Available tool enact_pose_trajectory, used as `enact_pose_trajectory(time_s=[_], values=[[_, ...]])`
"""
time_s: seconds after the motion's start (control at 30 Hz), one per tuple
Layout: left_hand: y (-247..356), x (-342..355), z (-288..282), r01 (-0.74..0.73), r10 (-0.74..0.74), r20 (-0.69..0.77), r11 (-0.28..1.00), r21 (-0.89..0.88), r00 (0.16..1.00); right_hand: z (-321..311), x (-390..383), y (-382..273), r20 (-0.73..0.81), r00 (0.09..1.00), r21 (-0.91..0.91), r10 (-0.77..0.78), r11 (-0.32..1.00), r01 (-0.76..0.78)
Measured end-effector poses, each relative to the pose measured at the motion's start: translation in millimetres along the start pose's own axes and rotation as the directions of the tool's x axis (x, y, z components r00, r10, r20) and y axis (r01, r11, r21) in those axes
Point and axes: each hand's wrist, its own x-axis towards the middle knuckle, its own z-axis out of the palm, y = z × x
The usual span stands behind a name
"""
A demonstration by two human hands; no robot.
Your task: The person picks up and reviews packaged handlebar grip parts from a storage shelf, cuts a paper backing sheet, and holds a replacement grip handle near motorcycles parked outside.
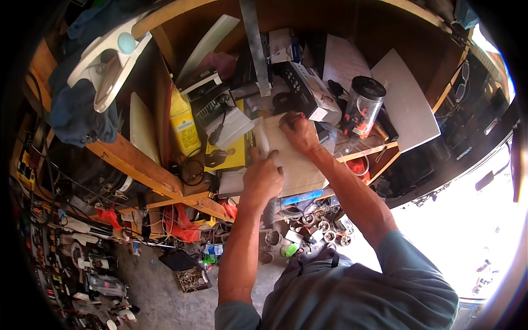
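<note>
A pale wooden board (302,175) lies on the shelf in front of me. My right hand (300,135) rests over its far part, fingers closed round a small thing with a red end (301,115); its kind is mostly hidden by the fingers. Across the board's near left part lies my left hand (264,177), thumb and forefinger apart, with nothing visibly held. Just beyond it, a whitish strip (262,137) runs along the board's left side. A yellow flat sheet or booklet (234,154) sits left of the board.
A yellow bottle (184,124) stands at left, a clear jar with a black lid (364,104) at right. Behind the board is a black-and-white box (311,91). A grey strap (254,44) hangs down. Loose parts (324,231) clutter the floor below the shelf.
</note>
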Motion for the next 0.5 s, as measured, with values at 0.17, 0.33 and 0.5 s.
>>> enact_pose_trajectory(time_s=[0.17,0.33,0.5], values=[[-0.3,0.3,-0.1,0.007,-0.007,-0.001,1.000,0.004,1.000,0.9,1.0,-3.0,-0.032,0.999,-0.043,0.030,0.999,-0.031],[-0.2,0.3,-1.8,0.025,-0.024,0.019,1.000,-0.015,1.000,6.2,2.2,4.0,-0.045,0.999,-0.064,0.015,0.998,-0.018],[-0.4,-2.2,-2.4,0.032,-0.032,0.022,0.999,-0.026,0.999,4.9,0.7,2.6,-0.075,0.997,-0.080,0.014,0.997,-0.020]])
